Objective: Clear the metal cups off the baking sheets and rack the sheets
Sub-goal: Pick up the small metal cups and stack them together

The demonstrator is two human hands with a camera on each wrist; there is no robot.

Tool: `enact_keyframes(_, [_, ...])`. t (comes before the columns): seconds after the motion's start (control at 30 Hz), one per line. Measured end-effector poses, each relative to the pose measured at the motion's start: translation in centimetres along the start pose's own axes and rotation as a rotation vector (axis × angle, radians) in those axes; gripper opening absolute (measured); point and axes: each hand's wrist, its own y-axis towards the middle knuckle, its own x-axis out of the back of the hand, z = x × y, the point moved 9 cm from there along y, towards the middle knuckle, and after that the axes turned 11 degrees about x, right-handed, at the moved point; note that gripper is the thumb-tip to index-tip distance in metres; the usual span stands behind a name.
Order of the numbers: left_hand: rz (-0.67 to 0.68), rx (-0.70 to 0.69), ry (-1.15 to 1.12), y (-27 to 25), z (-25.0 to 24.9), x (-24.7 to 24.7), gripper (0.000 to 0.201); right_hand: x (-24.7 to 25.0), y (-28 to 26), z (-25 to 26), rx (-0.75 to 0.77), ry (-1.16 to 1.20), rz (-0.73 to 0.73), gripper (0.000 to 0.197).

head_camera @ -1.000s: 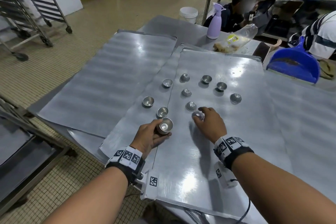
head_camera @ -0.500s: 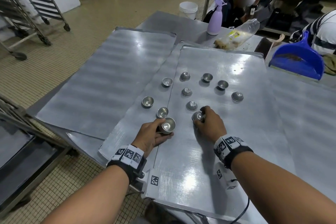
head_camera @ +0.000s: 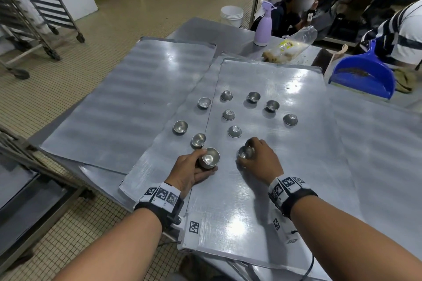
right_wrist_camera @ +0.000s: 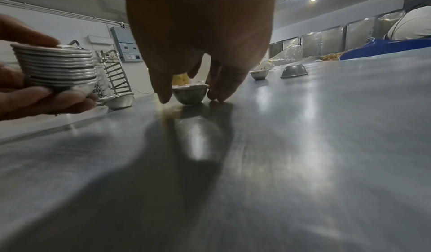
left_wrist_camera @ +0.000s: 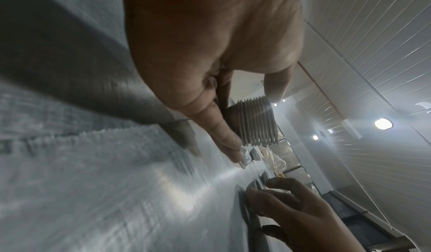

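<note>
My left hand (head_camera: 196, 170) grips a nested stack of metal cups (head_camera: 209, 158) just above the near edge of the sheets; the stack (left_wrist_camera: 256, 122) shows its ribbed rims, also the stack (right_wrist_camera: 57, 66). My right hand (head_camera: 255, 159) pinches a single upright cup (head_camera: 245, 152) that stands on the top baking sheet (head_camera: 251, 201); thumb and fingers bracket the cup (right_wrist_camera: 190, 94). Several more cups lie scattered beyond, some upright such as one (head_camera: 198, 139), some upside down such as one (head_camera: 234, 131). A second sheet (head_camera: 127, 109) lies to the left.
A purple spray bottle (head_camera: 262, 27), a plastic bag (head_camera: 290, 47) and a blue dustpan (head_camera: 363, 77) sit at the far edge. Wheeled sheet racks (head_camera: 34, 7) stand at far left, another rack (head_camera: 27, 180) near left. Two people sit behind the table.
My right hand has turned the cup it holds from dome-up to mouth-up on the sheet. The left hand with the stack has edged slightly right toward it.
</note>
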Motion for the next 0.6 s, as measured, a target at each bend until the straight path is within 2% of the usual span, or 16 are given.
enact_keyframes(0.17, [0.0, -0.003, 0.004, -0.1, 0.5, -0.2, 0.039, -0.3, -0.4, -0.5, 0.0, -0.035, 0.049, 0.063])
enact_keyframes(0.23, [-0.002, -0.008, 0.008, -0.1, 0.7, -0.3, 0.039, -0.3, -0.7, -0.6, -0.014, -0.062, 0.055, 0.057])
enact_keyframes(0.33, [-0.013, -0.017, 0.013, -0.1, 1.0, -0.5, 0.038, 0.3, -1.7, -0.3, -0.008, -0.093, 0.027, 0.034])
enact_keyframes(0.6, [-0.044, -0.038, 0.03, -0.6, 1.6, -1.0, 0.037, 1.2, -2.3, -0.4, 0.042, -0.032, 0.059, 0.044])
